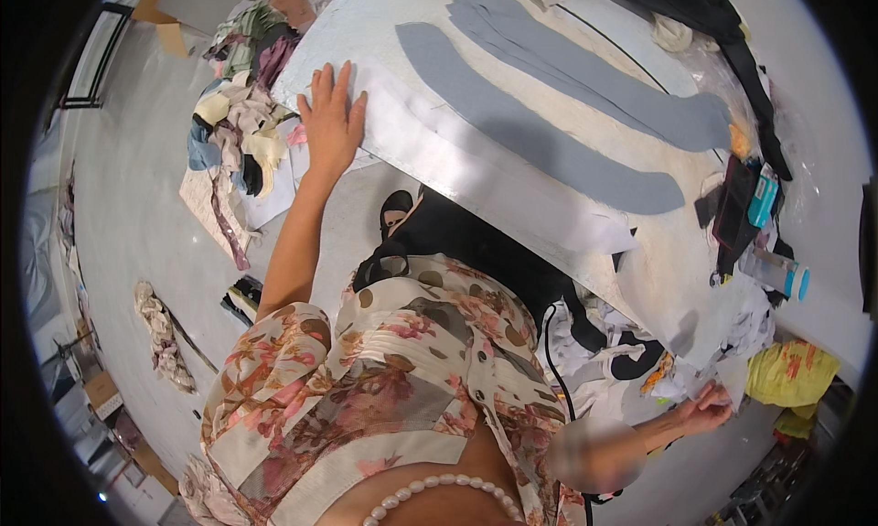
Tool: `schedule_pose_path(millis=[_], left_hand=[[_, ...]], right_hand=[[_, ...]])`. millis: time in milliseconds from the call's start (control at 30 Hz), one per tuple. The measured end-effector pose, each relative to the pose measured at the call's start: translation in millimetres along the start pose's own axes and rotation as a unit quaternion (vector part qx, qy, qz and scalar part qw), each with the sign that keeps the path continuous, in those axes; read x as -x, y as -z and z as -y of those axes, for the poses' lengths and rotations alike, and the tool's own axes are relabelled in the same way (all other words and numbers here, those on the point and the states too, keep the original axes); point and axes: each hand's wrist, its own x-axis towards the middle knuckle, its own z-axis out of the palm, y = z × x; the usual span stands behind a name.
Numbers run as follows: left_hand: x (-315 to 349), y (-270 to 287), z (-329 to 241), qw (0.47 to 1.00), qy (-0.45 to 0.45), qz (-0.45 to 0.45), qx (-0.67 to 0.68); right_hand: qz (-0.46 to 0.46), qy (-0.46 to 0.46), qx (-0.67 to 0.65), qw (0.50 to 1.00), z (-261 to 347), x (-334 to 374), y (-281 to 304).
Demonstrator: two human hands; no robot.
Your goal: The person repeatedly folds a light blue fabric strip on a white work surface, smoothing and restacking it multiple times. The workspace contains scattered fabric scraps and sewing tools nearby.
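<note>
My left hand [331, 116] lies flat with fingers spread on the left end of a long white strip [402, 123], which looks like paper or cloth, along the table's near edge. Farther in lie a curved grey-blue fabric piece [540, 128] and a stack of similar grey-blue fabric pieces [585, 69]. Off the table's near right corner is my right hand [706, 409], its fingers curled. A pale, thin piece [733, 380] shows beside those fingertips; whether they grip it is unclear.
The table [672, 270] slants across the view. At its right end are a turquoise box [763, 197] and a clear container [773, 272]. Fabric scraps [242, 133] pile up at the left. A yellow bag [791, 373] stands right. A black cord [551, 361] hangs beside me.
</note>
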Motion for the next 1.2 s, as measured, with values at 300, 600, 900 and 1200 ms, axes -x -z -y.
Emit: schedule_pose_path(millis=[300,600,900,1200], left_hand=[[-2,41,-69,0.968,-0.034,0.026,0.246],[45,-4,-196,0.832,-0.461,0.254,0.177],[42,3,-193,0.8,-0.494,0.32,0.118],[52,32,-236,0.736,-0.264,0.366,0.505]], right_hand=[[-0.287,0.111,0.333,0.891,-17,-13,-110],[-0.027,-0.067,0.37,0.926,-73,-44,-173],[-0.202,0.115,0.726,0.647,86,-52,45],[-0.006,0.145,0.643,0.752,-48,-44,-150]])
